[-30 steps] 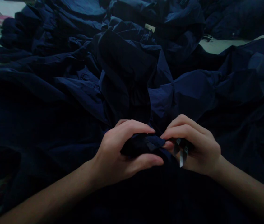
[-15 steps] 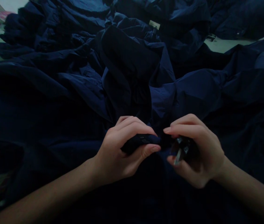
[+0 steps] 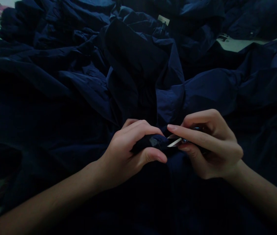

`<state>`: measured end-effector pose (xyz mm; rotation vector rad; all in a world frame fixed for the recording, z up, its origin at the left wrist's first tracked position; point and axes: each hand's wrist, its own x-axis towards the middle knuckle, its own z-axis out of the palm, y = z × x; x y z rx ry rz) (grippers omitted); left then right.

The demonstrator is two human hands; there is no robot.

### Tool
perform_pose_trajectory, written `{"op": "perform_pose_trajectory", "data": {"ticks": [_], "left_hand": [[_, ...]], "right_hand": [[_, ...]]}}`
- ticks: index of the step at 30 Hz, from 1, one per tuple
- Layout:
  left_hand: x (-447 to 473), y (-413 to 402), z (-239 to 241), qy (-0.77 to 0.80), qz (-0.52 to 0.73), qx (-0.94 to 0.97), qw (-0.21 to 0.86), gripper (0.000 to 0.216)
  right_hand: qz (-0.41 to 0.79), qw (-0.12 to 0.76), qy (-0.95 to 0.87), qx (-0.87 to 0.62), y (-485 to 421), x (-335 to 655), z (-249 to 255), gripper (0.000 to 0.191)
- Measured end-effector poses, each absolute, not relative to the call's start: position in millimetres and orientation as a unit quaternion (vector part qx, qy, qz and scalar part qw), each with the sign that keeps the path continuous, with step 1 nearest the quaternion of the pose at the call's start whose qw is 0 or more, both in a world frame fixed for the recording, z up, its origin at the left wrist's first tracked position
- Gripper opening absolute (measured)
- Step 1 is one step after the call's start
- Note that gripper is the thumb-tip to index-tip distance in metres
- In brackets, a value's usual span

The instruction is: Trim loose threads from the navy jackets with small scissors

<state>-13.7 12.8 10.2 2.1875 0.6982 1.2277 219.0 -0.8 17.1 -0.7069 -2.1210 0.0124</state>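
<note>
- Head view: holding dark blue cloth (image 3: 156, 142) at five o'clock in half-curled left hand (image 3: 125, 151), likely to keep it still.
- Gripping small snips (image 3: 175, 142) at four o'clock in curled right hand (image 3: 216, 147), blades apart, likely turned to reach the cloth.
</note>
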Motion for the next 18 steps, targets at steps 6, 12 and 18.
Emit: {"op": "perform_pose_trajectory", "data": {"ticks": [6,12,18], "left_hand": [[-12.9,12.9,8.1,0.253,0.457,0.806,0.279,0.043],[-13.0,11.4,9.1,0.248,0.455,0.809,0.277,0.043],[-13.5,10.4,8.9,0.245,0.455,0.811,0.274,0.043]], "right_hand": [[0.011,0.437,-0.850,-0.294,-1.8,219.3,17.7,0.029],[0.024,0.443,-0.846,-0.295,-2.7,220.2,17.1,0.029],[0.024,0.441,-0.847,-0.296,-2.6,218.8,16.3,0.029]]}}
